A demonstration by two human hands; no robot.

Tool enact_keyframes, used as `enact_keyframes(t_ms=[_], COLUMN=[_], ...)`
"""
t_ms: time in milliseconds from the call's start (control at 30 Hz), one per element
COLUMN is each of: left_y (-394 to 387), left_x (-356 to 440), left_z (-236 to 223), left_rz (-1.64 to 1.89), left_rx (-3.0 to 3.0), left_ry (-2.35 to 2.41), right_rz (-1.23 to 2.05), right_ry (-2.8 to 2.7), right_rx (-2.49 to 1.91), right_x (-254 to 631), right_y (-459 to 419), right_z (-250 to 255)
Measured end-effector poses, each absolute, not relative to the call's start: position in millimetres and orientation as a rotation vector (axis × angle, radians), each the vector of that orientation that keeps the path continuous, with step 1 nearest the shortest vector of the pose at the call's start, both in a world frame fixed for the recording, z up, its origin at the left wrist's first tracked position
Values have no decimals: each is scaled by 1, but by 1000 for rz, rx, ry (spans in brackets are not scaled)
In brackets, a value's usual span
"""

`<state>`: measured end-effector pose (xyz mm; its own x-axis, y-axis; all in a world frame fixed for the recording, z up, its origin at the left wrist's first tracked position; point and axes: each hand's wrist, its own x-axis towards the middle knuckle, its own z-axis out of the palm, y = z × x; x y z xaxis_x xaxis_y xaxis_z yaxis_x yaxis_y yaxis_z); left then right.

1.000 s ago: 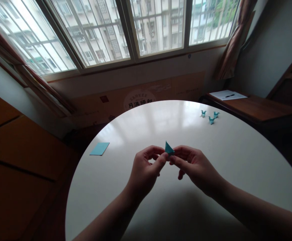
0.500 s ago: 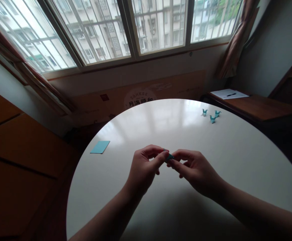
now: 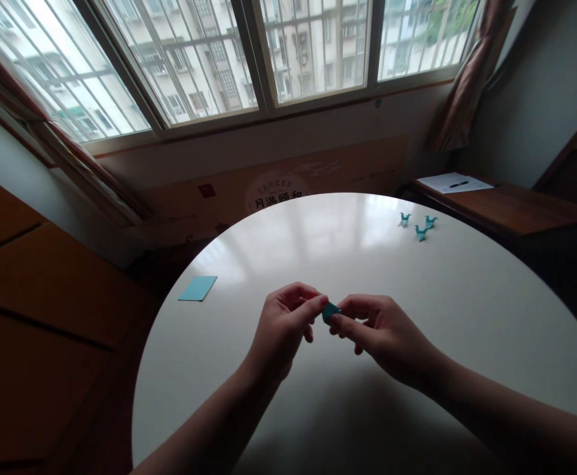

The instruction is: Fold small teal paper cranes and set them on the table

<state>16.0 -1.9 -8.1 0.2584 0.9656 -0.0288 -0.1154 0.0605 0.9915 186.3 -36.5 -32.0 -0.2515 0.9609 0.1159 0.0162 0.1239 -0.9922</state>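
Observation:
A small folded piece of teal origami paper point(image 3: 330, 311) is held above the middle of the white round table point(image 3: 209, 382). My left hand point(image 3: 288, 320) pinches its upper left side between thumb and fingers. On the other side, my right hand point(image 3: 375, 323) grips the paper's right edge, thumb in front and forefinger behind. The fingertips cover part of the folds. At the table's far right stand three small teal origami cranes point(image 3: 420, 232). A stack of square teal paper point(image 3: 198, 288) lies flat at the left.
Beyond the table's right edge is a brown wooden desk point(image 3: 531, 208) bearing white paper point(image 3: 454, 183) and a dark pen. A printed cardboard panel point(image 3: 368, 161) leans below the barred window. Wooden cabinets point(image 3: 35, 316) stand at the left.
My left thumb has shifted slightly left and up on the folded paper, so more of its teal face shows between my hands. Both hands still hold it.

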Motion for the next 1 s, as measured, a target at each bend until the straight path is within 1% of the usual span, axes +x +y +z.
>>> enact_keyframes(t_ms=[233,433,533,700,833,1000], left_y=[-2,0,-1,-5,-4,-1], left_x=[15,15,13,12,12,10], left_z=[-8,-11,-8,-2,-3,-5], left_rz=[1060,1070,1126,1116,1124,1056], left_rx=[1378,1386,1557,1809,1792,1631], left_ry=[1033,1045,1012,940,951,975], right_rz=[1397,1464,1483,1506,1495,1471], right_ry=[-1409,-1283,-1178,-1136,-1199,-1264], right_rx=[-1008,-1003,-1018,-983,-898,-864], right_x=[188,191,192,193,191,190], right_y=[-34,-31,-30,-30,-31,-32], right_z=[-36,-36,-36,-35,-33,-34])
